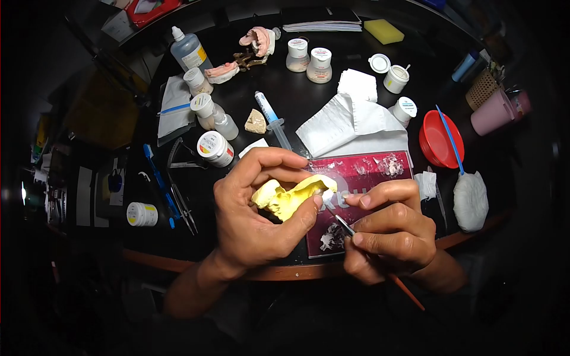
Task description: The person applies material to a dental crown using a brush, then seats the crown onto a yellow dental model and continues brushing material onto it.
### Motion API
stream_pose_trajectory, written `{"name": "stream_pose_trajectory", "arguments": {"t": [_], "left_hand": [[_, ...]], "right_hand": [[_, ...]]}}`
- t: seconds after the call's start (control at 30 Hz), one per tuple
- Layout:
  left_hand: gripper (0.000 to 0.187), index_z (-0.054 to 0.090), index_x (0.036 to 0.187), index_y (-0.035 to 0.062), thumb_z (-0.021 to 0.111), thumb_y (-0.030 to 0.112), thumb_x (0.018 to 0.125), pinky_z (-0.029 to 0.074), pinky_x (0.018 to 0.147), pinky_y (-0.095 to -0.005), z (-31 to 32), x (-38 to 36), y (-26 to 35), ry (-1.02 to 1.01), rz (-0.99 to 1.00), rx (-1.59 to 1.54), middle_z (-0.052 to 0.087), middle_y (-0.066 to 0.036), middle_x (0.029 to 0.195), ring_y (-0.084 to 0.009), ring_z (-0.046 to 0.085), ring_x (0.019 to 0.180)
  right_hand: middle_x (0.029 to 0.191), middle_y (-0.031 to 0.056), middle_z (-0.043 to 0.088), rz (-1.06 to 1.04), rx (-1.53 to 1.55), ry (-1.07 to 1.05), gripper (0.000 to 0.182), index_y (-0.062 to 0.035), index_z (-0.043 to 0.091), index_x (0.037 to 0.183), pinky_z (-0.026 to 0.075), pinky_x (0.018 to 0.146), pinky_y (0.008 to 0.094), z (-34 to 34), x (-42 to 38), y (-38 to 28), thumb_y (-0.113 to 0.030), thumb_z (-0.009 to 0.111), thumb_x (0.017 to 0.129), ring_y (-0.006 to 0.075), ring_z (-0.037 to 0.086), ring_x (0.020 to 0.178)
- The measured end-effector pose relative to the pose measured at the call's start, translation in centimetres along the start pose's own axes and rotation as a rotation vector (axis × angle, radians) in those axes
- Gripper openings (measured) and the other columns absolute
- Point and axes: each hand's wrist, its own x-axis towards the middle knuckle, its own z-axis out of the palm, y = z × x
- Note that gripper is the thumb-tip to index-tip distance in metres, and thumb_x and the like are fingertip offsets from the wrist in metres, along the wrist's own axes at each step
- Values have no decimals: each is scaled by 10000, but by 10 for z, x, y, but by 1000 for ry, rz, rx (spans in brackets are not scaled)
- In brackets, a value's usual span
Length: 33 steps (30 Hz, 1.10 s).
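Note:
My left hand is wrapped round a yellow dental model, with the thumb and fingers on its right end. Between the thumb and fingers of my right hand is a thin brush with a reddish handle and a metal neck. Its tip points up and left toward the model's right end; whether it touches is too small to tell. Under and between the hands lies a dark red slab with whitish smears. White folded tissue lies just behind the slab.
Jars, a blue bottle and a syringe stand or lie behind and left. A blue toothbrush is at left. At right are a red bowl and a white pad. A wooden edge runs in front.

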Motion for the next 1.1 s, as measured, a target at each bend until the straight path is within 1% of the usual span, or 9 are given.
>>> {"name": "stream_pose_trajectory", "arguments": {"t": [0.3,0.4,0.47,0.53,0.7,0.73,0.83,0.97,1.1], "left_hand": [[407,621,1165,-53,817,-45,809,586,826,-241,-1,-2,3,28,45,54,774,-135,959,-138,755,902],[384,617,1167,-58,800,-57,830,583,833,-237,-3,-1,1,34,104,93,765,-142,977,-144,750,925],[391,619,1165,-59,800,-48,819,581,834,-240,-5,-3,1,48,106,118,750,-137,980,-146,746,924],[402,622,1158,-57,803,-34,800,580,824,-247,-8,-3,0,50,166,191,736,-127,978,-151,742,909],[400,631,1147,-53,797,-30,784,582,819,-258,-8,-4,0,56,225,246,718,-119,965,-156,736,888],[398,633,1146,-53,796,-31,783,582,816,-260,-9,-3,-1,51,234,261,716,-117,963,-156,735,885],[386,639,1137,-52,792,-32,782,582,804,-264,-8,-2,-4,58,247,281,715,-114,963,-157,732,875],[368,660,1122,-49,797,-25,781,576,786,-259,-9,0,-1,72,235,295,717,-113,969,-147,728,859],[363,669,1115,-42,805,-17,780,575,767,-265,-7,-1,0,85,207,247,735,-108,927,-148,731,840]], "right_hand": [[769,32,682,-62,-90,13,242,-54,711,834,533,713,315,-14,13,-3,36,805,630,260,654,859],[763,48,659,-40,-230,185,204,-30,659,852,472,695,300,-57,28,12,89,747,712,194,568,743],[866,79,687,465,-301,324,145,-7,709,868,495,717,254,-88,30,10,55,798,773,105,626,803],[850,86,720,649,-470,240,72,6,781,878,523,676,271,-131,27,28,-46,813,841,118,665,729],[727,99,754,854,-724,-19,74,-2,802,827,550,675,317,-161,10,57,-66,794,789,163,725,709],[725,100,752,771,-768,-56,63,-7,801,820,542,678,322,-159,8,57,-64,793,795,170,717,704],[736,103,746,607,-756,-1,63,-8,801,843,516,703,311,-162,6,46,-58,800,804,156,694,736],[857,1,710,686,-568,300,148,-1,770,1033,415,679,197,-192,-20,11,-55,811,901,43,578,753],[884,-4,683,750,-633,492,119,6,738,1067,448,757,209,-225,-73,-15,-42,756,961,50,605,815]]}}
